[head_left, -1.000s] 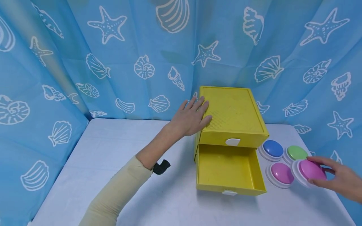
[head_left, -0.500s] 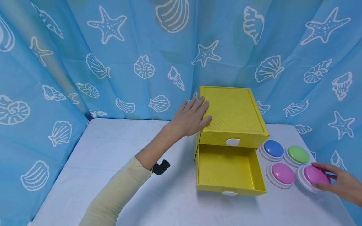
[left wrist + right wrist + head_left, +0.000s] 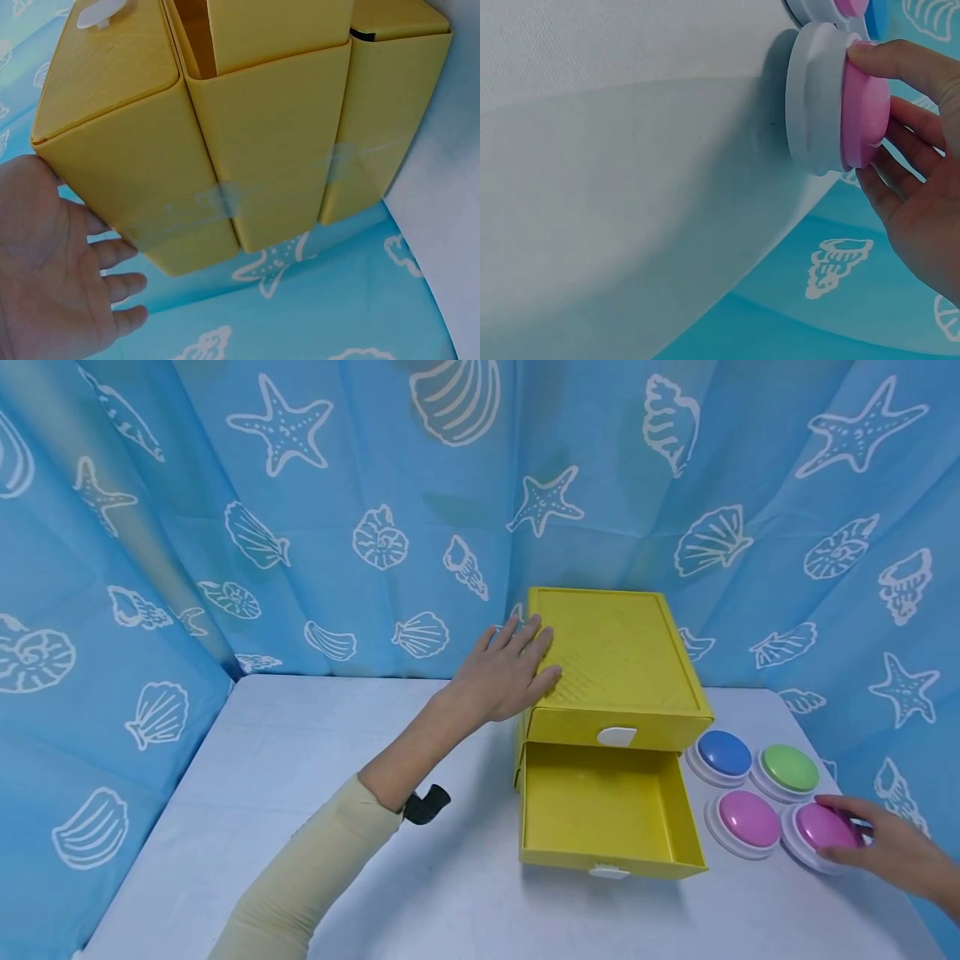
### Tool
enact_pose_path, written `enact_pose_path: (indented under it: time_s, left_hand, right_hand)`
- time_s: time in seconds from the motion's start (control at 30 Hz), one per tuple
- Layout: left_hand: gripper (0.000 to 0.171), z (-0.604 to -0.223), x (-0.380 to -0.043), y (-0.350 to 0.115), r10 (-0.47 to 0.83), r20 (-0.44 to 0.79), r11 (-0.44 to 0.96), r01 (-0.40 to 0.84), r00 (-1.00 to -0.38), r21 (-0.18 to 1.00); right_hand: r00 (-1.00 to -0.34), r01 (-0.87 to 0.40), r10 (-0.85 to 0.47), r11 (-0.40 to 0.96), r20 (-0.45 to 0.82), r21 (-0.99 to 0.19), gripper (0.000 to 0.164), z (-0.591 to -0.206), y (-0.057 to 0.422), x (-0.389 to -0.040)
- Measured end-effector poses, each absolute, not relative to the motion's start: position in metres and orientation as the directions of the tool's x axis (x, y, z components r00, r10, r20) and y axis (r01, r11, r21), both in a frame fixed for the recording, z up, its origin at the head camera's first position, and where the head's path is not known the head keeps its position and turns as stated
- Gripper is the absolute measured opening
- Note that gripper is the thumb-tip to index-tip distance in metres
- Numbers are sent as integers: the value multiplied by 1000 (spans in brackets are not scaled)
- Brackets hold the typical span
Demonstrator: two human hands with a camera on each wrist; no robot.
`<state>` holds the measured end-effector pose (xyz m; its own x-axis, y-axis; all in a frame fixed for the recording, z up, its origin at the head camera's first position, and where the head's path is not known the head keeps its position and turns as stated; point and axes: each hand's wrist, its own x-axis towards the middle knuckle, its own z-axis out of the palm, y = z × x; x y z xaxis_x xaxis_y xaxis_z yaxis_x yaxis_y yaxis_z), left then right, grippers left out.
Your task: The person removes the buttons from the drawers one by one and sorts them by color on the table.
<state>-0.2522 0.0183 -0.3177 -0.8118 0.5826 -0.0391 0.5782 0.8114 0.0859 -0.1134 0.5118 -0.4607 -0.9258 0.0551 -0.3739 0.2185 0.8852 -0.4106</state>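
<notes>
I've got the right hand (image 3: 896,852) pinching a pink-domed button (image 3: 866,112), thumb on one side and fingertips on the other, the grip about as wide as the dome; whether the white base touches the table (image 3: 240,760), I can't tell. It's at the near right of a cluster, close to the table's right edge. Just left of it I see a second pink button (image 3: 750,818), a green button (image 3: 790,767) beyond, and a blue button (image 3: 724,753) at far left. Left again stands the yellow drawer unit (image 3: 615,643), the drawer (image 3: 600,835) under its top one pulled toward the near side. And here's the left hand (image 3: 495,681), holding nothing, fingers spread on the unit's top at its left edge, a blue shell-print curtain (image 3: 435,502) hanging behind
</notes>
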Motion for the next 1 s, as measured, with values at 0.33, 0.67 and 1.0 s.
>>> enact_pose_path:
  time_s: [0.33, 0.67, 1.0]
  left_hand:
    - [62, -320, -252, 19, 590, -42, 806, 587, -806, 71]
    - [63, -318, -252, 19, 588, -44, 808, 584, -808, 78]
    - [62, -317, -251, 18, 585, -28, 810, 582, -811, 76]
  right_hand:
    - [-912, 239, 53, 874, -406, -423, 101, -464, 508, -115]
    - [-907, 251, 57, 868, -418, -428, 104, -471, 514, -117]
    - [-917, 225, 39, 872, -397, -435, 104, -470, 512, -118]
